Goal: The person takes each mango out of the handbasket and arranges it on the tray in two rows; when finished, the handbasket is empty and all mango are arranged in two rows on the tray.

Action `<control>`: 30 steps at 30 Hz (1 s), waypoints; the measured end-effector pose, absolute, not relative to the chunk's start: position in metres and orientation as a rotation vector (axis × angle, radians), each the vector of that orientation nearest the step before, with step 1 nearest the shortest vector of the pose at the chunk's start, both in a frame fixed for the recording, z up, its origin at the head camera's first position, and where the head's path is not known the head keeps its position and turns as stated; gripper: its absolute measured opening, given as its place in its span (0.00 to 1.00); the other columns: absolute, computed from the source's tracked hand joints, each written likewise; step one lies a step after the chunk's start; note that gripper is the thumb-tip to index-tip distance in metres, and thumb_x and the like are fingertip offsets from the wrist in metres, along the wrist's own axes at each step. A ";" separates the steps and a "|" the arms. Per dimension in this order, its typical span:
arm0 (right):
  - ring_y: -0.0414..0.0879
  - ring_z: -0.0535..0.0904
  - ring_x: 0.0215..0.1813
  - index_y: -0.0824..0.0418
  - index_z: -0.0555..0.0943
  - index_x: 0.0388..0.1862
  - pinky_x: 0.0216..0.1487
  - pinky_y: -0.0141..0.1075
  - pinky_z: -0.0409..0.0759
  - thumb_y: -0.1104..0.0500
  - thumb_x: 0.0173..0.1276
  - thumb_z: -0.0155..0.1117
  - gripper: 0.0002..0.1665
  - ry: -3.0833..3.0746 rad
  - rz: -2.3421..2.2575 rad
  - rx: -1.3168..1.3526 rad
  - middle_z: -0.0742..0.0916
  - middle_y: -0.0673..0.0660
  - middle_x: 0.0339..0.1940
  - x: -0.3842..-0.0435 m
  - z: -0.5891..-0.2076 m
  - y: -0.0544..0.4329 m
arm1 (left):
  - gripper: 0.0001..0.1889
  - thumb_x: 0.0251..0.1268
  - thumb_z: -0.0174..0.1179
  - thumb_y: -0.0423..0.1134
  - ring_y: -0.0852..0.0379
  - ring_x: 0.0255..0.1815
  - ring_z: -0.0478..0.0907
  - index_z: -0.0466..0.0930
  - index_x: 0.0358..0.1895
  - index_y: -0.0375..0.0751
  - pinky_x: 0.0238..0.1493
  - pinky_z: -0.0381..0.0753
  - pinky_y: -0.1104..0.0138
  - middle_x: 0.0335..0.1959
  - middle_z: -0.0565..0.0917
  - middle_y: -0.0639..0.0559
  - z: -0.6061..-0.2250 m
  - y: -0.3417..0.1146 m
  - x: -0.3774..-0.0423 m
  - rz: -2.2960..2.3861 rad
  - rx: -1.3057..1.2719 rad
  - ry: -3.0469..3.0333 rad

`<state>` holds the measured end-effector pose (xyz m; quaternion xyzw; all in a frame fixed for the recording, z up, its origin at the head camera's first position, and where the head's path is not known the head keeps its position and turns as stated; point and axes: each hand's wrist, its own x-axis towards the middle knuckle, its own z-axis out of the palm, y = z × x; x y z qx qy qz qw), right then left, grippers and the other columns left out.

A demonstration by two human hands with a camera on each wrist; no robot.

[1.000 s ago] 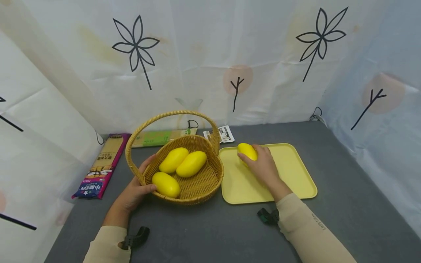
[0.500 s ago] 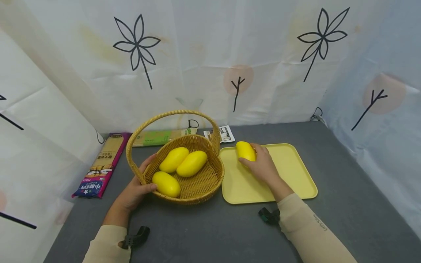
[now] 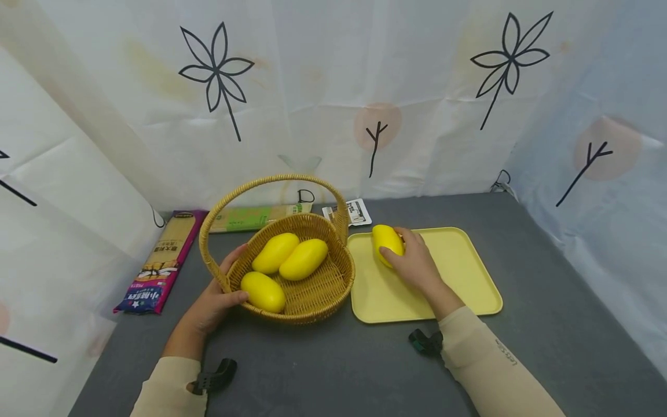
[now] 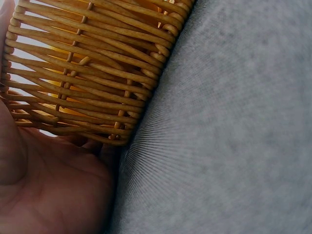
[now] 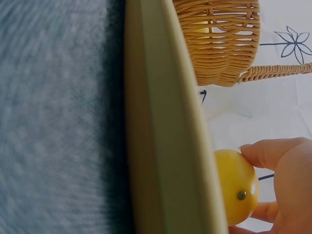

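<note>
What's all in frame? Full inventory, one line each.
mangoes in basket: 3, yellow, lying inside.
held mango: 1, yellow, over the tray's far-left corner.
basket: 1, tan wicker with a hoop handle, left of tray.
tray: 1, pale yellow, right of basket.
noodle packs: 2, purple and green, behind and left of basket.
white packet: 1, behind tray.
table: 1, grey.
backdrop: white, flower prints.
left hand: grips basket rim.
right hand: grips held mango.

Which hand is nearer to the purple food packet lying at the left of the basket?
Left. The left hand grips the wicker basket rim, beside the purple packet. The right hand holds a yellow mango over the yellow tray, beyond the basket.
</note>
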<state>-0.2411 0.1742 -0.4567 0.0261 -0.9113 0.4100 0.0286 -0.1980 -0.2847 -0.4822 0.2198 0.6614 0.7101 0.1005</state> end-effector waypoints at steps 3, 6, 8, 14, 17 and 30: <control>0.65 0.73 0.67 0.66 0.67 0.83 0.65 0.60 0.74 0.45 0.79 0.69 0.44 -2.808 1.270 0.082 0.74 0.71 0.73 -0.241 -0.456 0.174 | 0.50 0.76 0.68 0.34 0.46 0.84 0.50 0.45 0.91 0.51 0.76 0.60 0.70 0.89 0.48 0.40 -0.482 -0.284 -0.198 2.102 0.645 1.948; 0.65 0.73 0.67 0.66 0.67 0.84 0.65 0.60 0.75 0.45 0.79 0.69 0.44 -2.807 1.276 0.078 0.74 0.71 0.73 -0.241 -0.456 0.173 | 0.50 0.76 0.68 0.34 0.46 0.84 0.50 0.45 0.91 0.51 0.75 0.60 0.70 0.88 0.48 0.40 -0.481 -0.284 -0.198 2.100 0.638 1.950; 0.65 0.73 0.67 0.65 0.67 0.83 0.64 0.60 0.75 0.45 0.79 0.69 0.44 -2.805 1.280 0.073 0.74 0.71 0.73 -0.240 -0.455 0.173 | 0.49 0.76 0.67 0.33 0.46 0.84 0.50 0.45 0.91 0.51 0.75 0.60 0.70 0.88 0.49 0.40 -0.481 -0.284 -0.197 2.098 0.631 1.956; 0.64 0.74 0.66 0.65 0.68 0.83 0.63 0.59 0.76 0.44 0.78 0.70 0.45 -2.795 1.284 0.076 0.75 0.71 0.72 -0.239 -0.456 0.173 | 0.49 0.77 0.67 0.33 0.46 0.84 0.50 0.45 0.91 0.51 0.75 0.60 0.71 0.89 0.48 0.40 -0.480 -0.284 -0.196 2.095 0.624 1.962; 0.64 0.74 0.65 0.66 0.68 0.82 0.62 0.59 0.76 0.44 0.78 0.70 0.44 -2.794 1.281 0.085 0.75 0.70 0.72 -0.239 -0.456 0.173 | 0.49 0.78 0.67 0.34 0.46 0.84 0.50 0.44 0.91 0.50 0.75 0.60 0.70 0.89 0.48 0.40 -0.480 -0.284 -0.196 2.096 0.630 1.961; 0.66 0.77 0.66 0.67 0.68 0.82 0.64 0.60 0.77 0.41 0.79 0.69 0.46 -2.796 1.287 0.076 0.74 0.72 0.73 -0.239 -0.454 0.174 | 0.51 0.77 0.68 0.35 0.47 0.84 0.52 0.43 0.91 0.49 0.75 0.63 0.69 0.89 0.46 0.38 -0.484 -0.285 -0.198 2.100 0.677 1.950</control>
